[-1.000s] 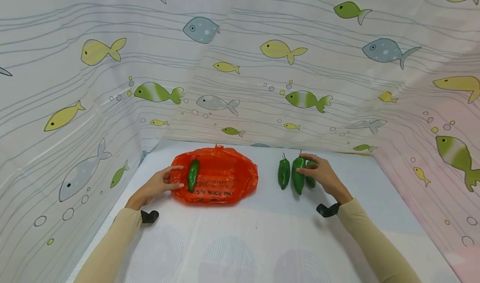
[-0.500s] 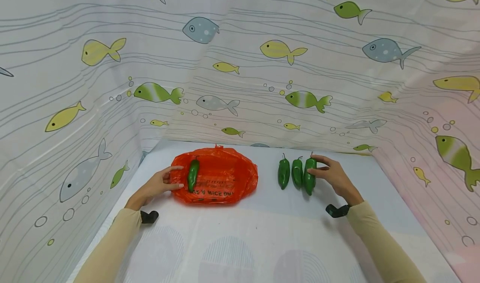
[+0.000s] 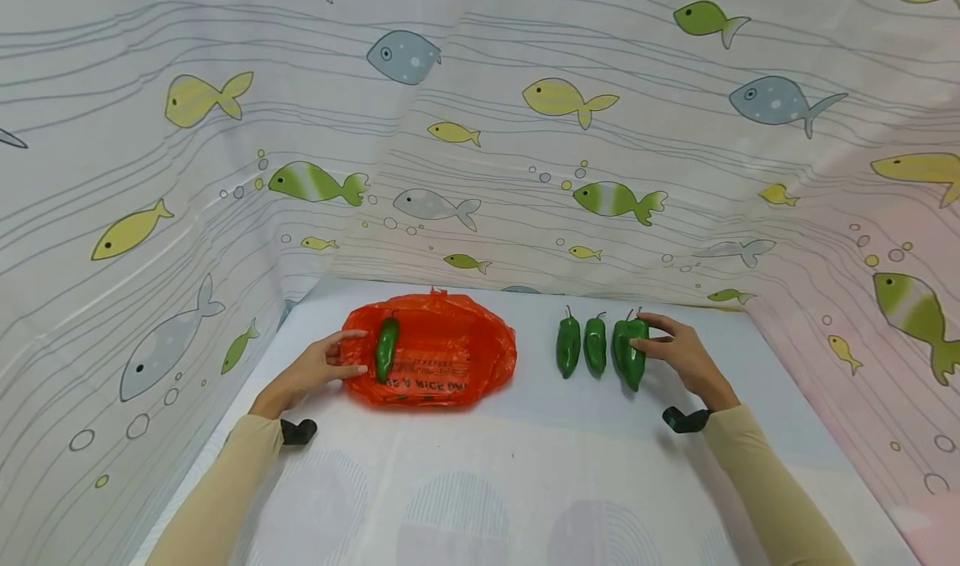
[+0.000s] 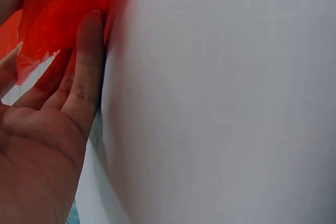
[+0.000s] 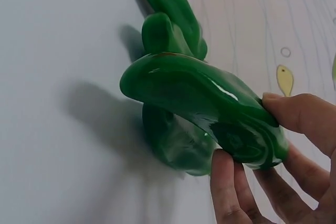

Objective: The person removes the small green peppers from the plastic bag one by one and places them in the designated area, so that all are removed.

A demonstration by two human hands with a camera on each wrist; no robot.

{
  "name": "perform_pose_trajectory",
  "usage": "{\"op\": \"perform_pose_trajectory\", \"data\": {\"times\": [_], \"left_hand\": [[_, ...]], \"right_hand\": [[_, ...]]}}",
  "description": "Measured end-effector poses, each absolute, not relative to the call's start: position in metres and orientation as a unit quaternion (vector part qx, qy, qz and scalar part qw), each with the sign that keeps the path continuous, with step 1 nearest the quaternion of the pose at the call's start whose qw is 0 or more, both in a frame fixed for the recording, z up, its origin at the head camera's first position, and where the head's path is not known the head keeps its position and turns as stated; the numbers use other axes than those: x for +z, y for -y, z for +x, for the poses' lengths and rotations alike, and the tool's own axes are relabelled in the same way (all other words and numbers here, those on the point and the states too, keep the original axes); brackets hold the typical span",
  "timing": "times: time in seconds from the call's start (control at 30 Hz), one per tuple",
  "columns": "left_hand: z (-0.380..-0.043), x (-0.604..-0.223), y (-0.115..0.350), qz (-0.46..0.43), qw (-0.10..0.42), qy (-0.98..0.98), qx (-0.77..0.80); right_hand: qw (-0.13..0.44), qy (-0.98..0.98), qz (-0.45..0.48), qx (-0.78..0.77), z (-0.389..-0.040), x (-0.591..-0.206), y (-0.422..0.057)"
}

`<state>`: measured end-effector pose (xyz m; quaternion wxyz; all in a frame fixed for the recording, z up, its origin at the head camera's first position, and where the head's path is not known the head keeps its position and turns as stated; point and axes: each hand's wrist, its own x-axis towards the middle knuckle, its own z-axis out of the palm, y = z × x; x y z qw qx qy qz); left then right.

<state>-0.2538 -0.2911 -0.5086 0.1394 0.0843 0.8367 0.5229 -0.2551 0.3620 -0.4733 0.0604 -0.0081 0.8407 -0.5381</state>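
Observation:
In the head view, my left hand (image 3: 318, 368) holds the left rim of a red plastic bag (image 3: 442, 358), thumb and a finger over its edge. In the left wrist view several fingers (image 4: 86, 66) lie along the bag film. A green chili pepper (image 3: 386, 351) lies inside the bag. My right hand (image 3: 678, 353) pinches another green chili pepper (image 3: 637, 356) between thumb and fingers, tilted off the table in the right wrist view. Directly behind it is a third pepper (image 5: 176, 145), partly hidden. Two more peppers lie to the left, one (image 3: 596, 347) nearer and one (image 3: 567, 347) farther.
A white table (image 3: 465, 466) with faint printed circles lies under everything. Fish-printed white sheeting (image 3: 510, 157) rises at the back and both sides. Dark wrist devices sit on the left wrist (image 3: 300, 433) and right wrist (image 3: 684, 420).
My right hand has carried its pepper to the right, from over the middle pepper to over the rightmost one. The middle pepper is now uncovered. My left hand has stayed on the bag.

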Motion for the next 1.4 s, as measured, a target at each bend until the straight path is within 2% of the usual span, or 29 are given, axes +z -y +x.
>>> {"op": "perform_pose_trajectory", "data": {"times": [0.6,1.4], "left_hand": [[-0.253,-0.506,0.288,0.076,0.14,-0.842,0.515],[-0.253,-0.508,0.29,0.09,0.14,-0.834,0.525]], "right_hand": [[0.061,-0.846,0.005,-0.53,-0.26,-0.472,-0.383],[0.07,-0.857,0.026,-0.509,-0.283,-0.497,-0.388]]}}
